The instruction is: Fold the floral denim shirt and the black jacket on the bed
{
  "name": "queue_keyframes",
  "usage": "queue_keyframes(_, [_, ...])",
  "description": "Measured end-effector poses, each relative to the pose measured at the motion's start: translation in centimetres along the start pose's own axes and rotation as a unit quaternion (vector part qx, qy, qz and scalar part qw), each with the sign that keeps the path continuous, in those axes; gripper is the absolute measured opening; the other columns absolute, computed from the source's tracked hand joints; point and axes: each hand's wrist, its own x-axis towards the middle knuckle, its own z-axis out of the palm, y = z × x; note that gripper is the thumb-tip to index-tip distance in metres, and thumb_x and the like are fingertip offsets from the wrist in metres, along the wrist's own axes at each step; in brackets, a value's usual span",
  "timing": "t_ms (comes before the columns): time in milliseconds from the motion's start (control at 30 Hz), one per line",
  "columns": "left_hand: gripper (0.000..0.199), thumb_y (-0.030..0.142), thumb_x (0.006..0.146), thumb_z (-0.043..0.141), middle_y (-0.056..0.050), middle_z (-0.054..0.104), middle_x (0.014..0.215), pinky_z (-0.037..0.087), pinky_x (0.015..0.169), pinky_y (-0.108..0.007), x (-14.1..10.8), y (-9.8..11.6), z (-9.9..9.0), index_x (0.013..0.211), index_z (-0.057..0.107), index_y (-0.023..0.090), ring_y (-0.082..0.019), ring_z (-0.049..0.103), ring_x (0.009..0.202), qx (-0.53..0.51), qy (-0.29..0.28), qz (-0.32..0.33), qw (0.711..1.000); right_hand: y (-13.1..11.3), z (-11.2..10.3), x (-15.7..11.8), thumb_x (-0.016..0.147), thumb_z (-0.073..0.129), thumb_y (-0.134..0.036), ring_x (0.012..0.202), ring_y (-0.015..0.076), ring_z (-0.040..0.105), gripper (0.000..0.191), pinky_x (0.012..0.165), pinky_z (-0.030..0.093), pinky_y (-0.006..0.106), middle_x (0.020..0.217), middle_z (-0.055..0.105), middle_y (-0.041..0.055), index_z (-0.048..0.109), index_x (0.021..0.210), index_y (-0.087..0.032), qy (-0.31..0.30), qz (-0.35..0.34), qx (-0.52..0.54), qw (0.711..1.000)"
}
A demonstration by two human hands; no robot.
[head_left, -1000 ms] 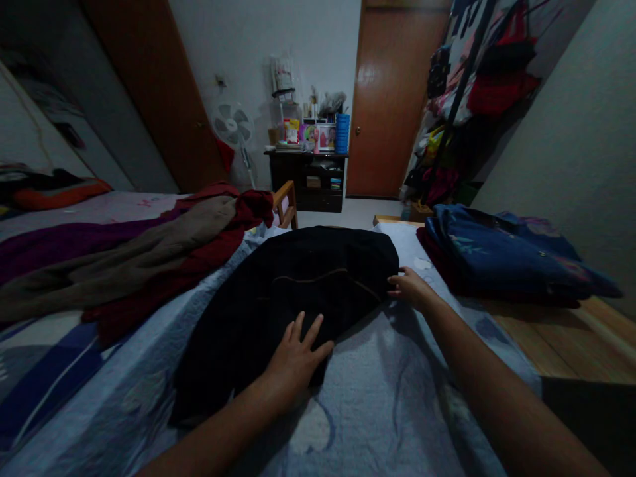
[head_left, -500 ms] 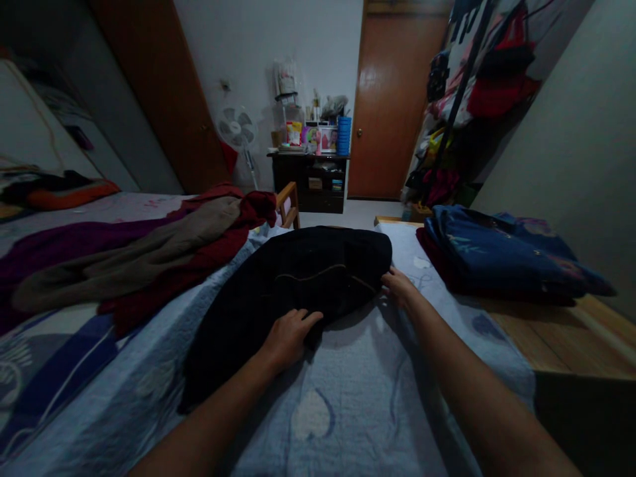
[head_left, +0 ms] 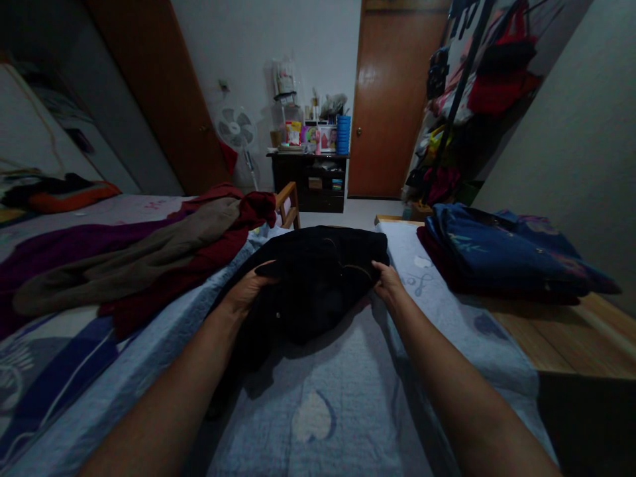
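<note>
A black garment (head_left: 318, 285) with thin tan lines and a small shiny stud lies bunched on a light-blue quilted cover (head_left: 358, 397). Whether it is a jacket or trousers I cannot make out. My left hand (head_left: 246, 291) grips its left part, thumb on top and the other fingers hidden by the cloth. At the right edge, my right hand (head_left: 386, 281) pinches the cloth between thumb and fingers. Part of the garment trails down to the left, behind my left forearm.
On the right, folded blue clothes (head_left: 497, 252) lie stacked over dark red cloth beside a wooden ledge (head_left: 536, 338). Loose grey-brown clothing (head_left: 149, 258), with purple and red pieces, is spread on the left. A fan (head_left: 236, 129) and dark cabinet (head_left: 308, 179) stand at the back.
My left hand has moved left and away from me, from the near edge onto the garment's left part, now gripping it. The near side has lifted and bunched; my right hand has shifted slightly left.
</note>
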Motion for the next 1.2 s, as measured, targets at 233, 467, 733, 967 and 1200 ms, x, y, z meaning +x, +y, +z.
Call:
queue_keyframes(233, [0.056, 0.022, 0.057, 0.073, -0.003, 0.071, 0.087, 0.056, 0.070, -0.037, -0.2, -0.5, -2.1, 0.112, 0.060, 0.019, -0.023, 0.068, 0.073, 0.069, 0.017, 0.042, 0.997, -5.8, 0.5, 2.1, 0.063, 0.072, -0.019, 0.076, 0.0177, 0.067, 0.039, 0.069, 0.058, 0.031, 0.084, 0.068, 0.0013, 0.054, 0.097, -0.019, 0.061, -0.062, -0.009, 0.996])
queue_keyframes(467, [0.050, 0.013, 0.063, 0.063, -0.009, 0.056, 0.133, 0.033, 0.106, -0.054, -3.6, -2.6, -0.8, 0.112, 0.065, 0.025, -0.034, 0.049, 0.125, 0.640, -0.002, 0.163, 0.751, -10.5, -3.4, 3.7, 0.057, 0.081, -0.033, 0.099, 0.0283, 0.062, 0.052, 0.085, 0.051, 0.039, 0.099, 0.066, 0.0099, 0.059, 0.102, -0.018, 0.115, -0.186, -0.404, 0.888])
queue_keyframes(733, [0.084, 0.036, 0.072, 0.070, -0.011, 0.012, 0.161, 0.014, 0.118, -0.050, -10.2, -6.5, 9.4, 0.147, 0.033, 0.025, -0.031, 0.011, 0.147, 0.614, -0.289, 0.278, 0.680, -7.1, -6.9, 1.7, 0.073, 0.058, -0.023, 0.059, 0.0144, 0.058, 0.036, 0.051, 0.048, 0.026, 0.078, 0.063, 0.0038, 0.056, 0.109, -0.018, 0.053, -0.011, -0.231, 0.971])
queue_keyframes(967, [0.096, 0.049, 0.072, 0.070, -0.021, 0.019, 0.157, 0.025, 0.113, -0.053, -8.5, -13.0, 15.7, 0.151, 0.025, 0.019, -0.040, 0.022, 0.143, 0.595, -0.293, 0.192, 0.724, -4.9, -7.4, 0.8, 0.062, 0.073, -0.021, 0.097, 0.0277, 0.062, 0.025, 0.082, 0.049, 0.036, 0.091, 0.070, 0.0081, 0.068, 0.087, -0.019, -0.007, -0.040, -0.418, 0.907])
queue_keyframes(1200, [0.104, 0.031, 0.071, 0.068, -0.018, 0.049, 0.136, 0.041, 0.101, -0.047, -6.3, -13.2, 17.5, 0.154, 0.006, 0.017, -0.034, 0.049, 0.119, 0.604, -0.193, 0.211, 0.744, -4.5, -7.0, 1.6, 0.071, 0.070, -0.035, 0.105, 0.0311, 0.061, 0.032, 0.089, 0.044, 0.040, 0.103, 0.069, 0.0120, 0.068, 0.100, -0.023, 0.063, -0.065, -0.552, 0.829])
